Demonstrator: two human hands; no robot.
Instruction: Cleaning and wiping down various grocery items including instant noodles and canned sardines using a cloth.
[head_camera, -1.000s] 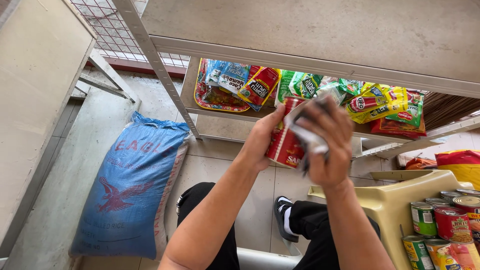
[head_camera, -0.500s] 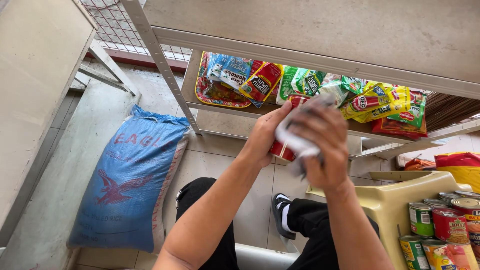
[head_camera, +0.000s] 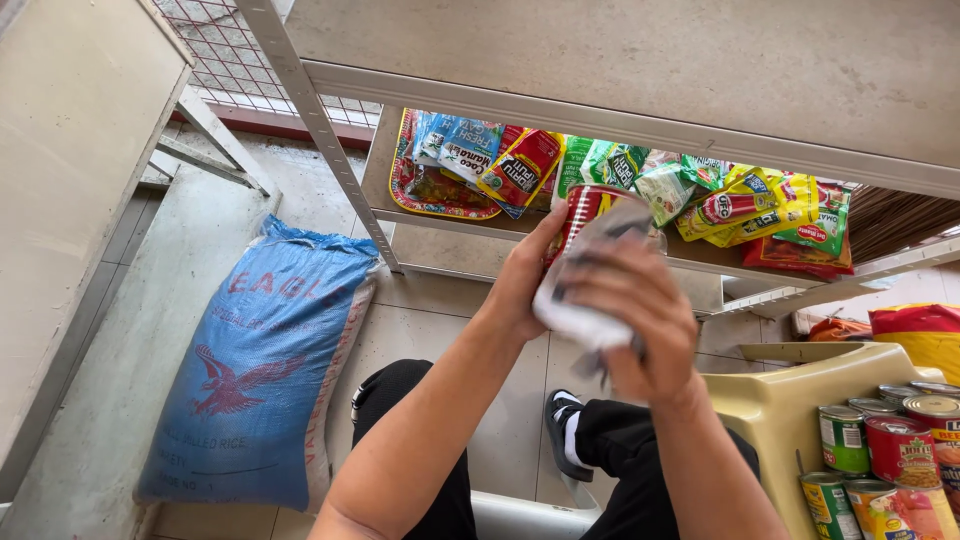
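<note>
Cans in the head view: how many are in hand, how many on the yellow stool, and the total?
Red can gripped by the left hand: 1
Cans at least partly visible on the yellow stool: 7, including a green-labelled can and a red-labelled can
Total: 8

Bare arms, black trousers, black shoe

Both forearms are bare to the frame's edge, with no sleeves, watch or rings showing on the left hand (head_camera: 525, 285) or right hand (head_camera: 640, 315). The legs wear black trousers (head_camera: 640, 455); one foot has a white sock (head_camera: 571, 424) in a black shoe (head_camera: 556, 440) with white trim.
</note>
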